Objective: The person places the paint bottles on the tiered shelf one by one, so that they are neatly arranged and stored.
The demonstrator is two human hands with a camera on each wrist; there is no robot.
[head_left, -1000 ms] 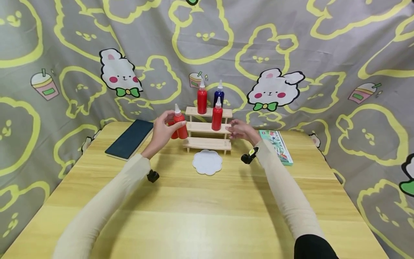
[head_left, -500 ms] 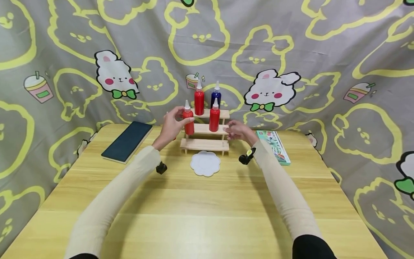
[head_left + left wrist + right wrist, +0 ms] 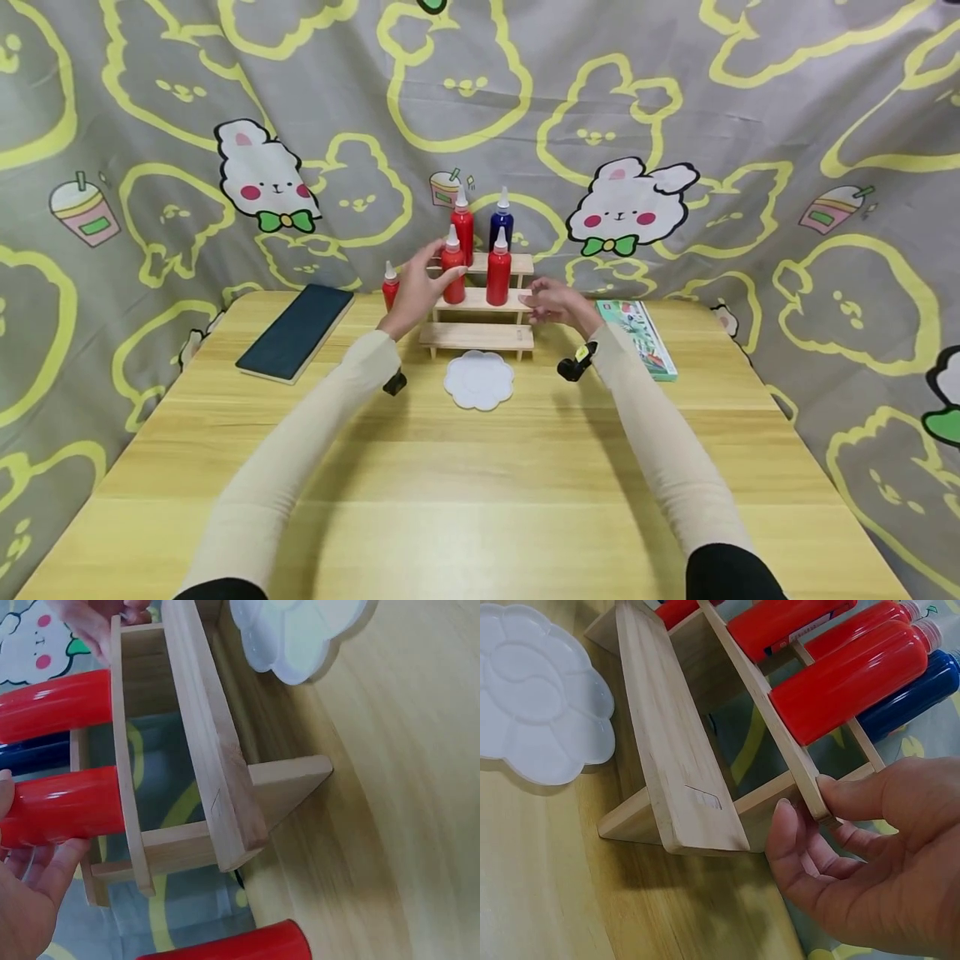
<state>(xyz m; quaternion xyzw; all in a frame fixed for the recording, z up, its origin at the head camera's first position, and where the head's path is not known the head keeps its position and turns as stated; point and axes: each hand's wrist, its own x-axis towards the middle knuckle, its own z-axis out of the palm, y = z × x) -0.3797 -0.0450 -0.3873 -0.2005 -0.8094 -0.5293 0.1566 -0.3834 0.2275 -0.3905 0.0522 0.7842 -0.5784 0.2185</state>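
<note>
My left hand [image 3: 417, 290] grips a red squeeze bottle [image 3: 453, 277] with a white nozzle, upright at the left end of the middle shelf of a three-tier wooden rack [image 3: 476, 336]. In the left wrist view that bottle's base is right at the shelf. Thumb and fingers of my right hand [image 3: 877, 847] pinch the right end of the same shelf. Another red bottle [image 3: 498, 278] stands there, right of the held one. On the top shelf are a red bottle [image 3: 462, 229], partly hidden, and a dark blue bottle [image 3: 502, 227].
One more red bottle [image 3: 390, 292] stands left of the rack, partly behind my left hand. A white flower-shaped paint palette [image 3: 478, 381] lies before the rack. A dark notebook [image 3: 296, 333] lies to the left, a colourful box [image 3: 637, 337] to the right. Patterned cloth hangs behind.
My left hand has carried the red bottle rightward from beside the rack to the middle shelf, leaving another red bottle behind on the left. The right hand has stayed at the shelf end.
</note>
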